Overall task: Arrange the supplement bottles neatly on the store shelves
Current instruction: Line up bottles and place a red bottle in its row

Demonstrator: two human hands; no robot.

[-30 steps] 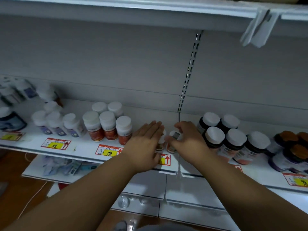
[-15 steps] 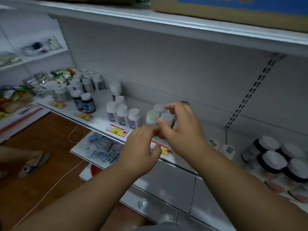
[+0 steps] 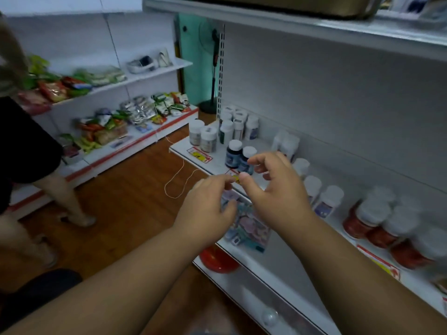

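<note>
1. At the far left a second person (image 3: 21, 151) in dark clothing stands on the wooden floor (image 3: 125, 189), only partly in frame.
2. Behind them, white wall shelves (image 3: 135, 139) carry blurred, colourful snack packets (image 3: 106, 126).
3. A thin pale cord (image 3: 179, 180) loops across the floor near the end of the supplement shelf (image 3: 183, 149).
4. The left hand (image 3: 208, 209) hovers in front of the shelf edge with its fingers loosely curled inward; it holds nothing.
5. Just beyond the hands stand two dark blue bottles (image 3: 238, 157) with white caps, upright and side by side at the shelf front, near a red and yellow price tag (image 3: 199, 154).
6. Further back at the shelf's end is a cluster of white-capped bottles (image 3: 227, 128), all upright.
7. The right hand (image 3: 278, 187) hangs close beside the left, fingers bent and spread, thumb near the forefinger, gripping nothing.
8. To its right, white bottles (image 3: 326, 201) line the same shelf.
9. Furthest right stand red bottles (image 3: 384, 228) with white caps, blurred.
10. On the lower shelf beneath the hands lie pastel packets (image 3: 249, 226) and a red bowl-like item (image 3: 217, 262).
</note>
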